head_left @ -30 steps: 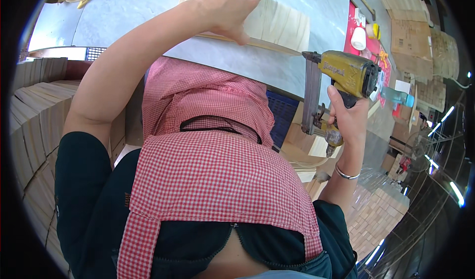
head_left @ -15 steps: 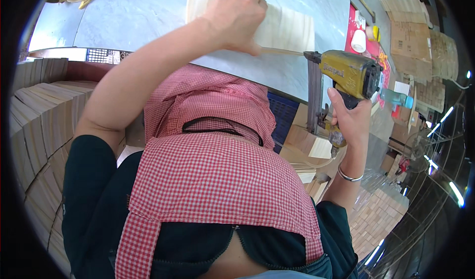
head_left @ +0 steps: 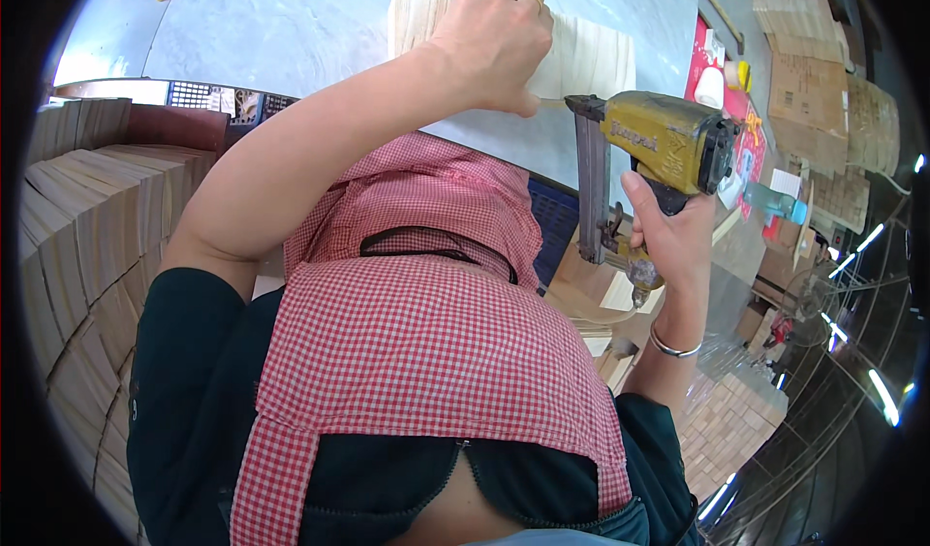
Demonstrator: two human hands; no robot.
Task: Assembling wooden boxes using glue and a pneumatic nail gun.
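A pale wooden piece (head_left: 596, 57), with its grain running across, lies on the grey marbled tabletop (head_left: 320, 23). My left hand (head_left: 499, 47) is wrapped over it, fingers on the far side and thumb at the near edge. In my right hand (head_left: 673, 231) is a yellow and black pneumatic staple gun (head_left: 664, 139), gripped by its handle with the long magazine pointing toward me. The gun's nose is at the wood's near edge, just right of my left thumb; whether it touches cannot be told.
Stacked wooden pieces (head_left: 73, 207) rise at my left. Blue plastic crates (head_left: 552, 221) stand below the table edge. On the right are a white roll (head_left: 710, 88), yellow tape (head_left: 743, 75), a clear bottle (head_left: 775, 203) and cardboard boxes (head_left: 812, 86). An air hose (head_left: 605, 315) hangs beneath the gun.
The staple gun in my right hand has moved left along the wood's near edge, closer to my left thumb. My left hand keeps its grip; the whole view has shifted slightly.
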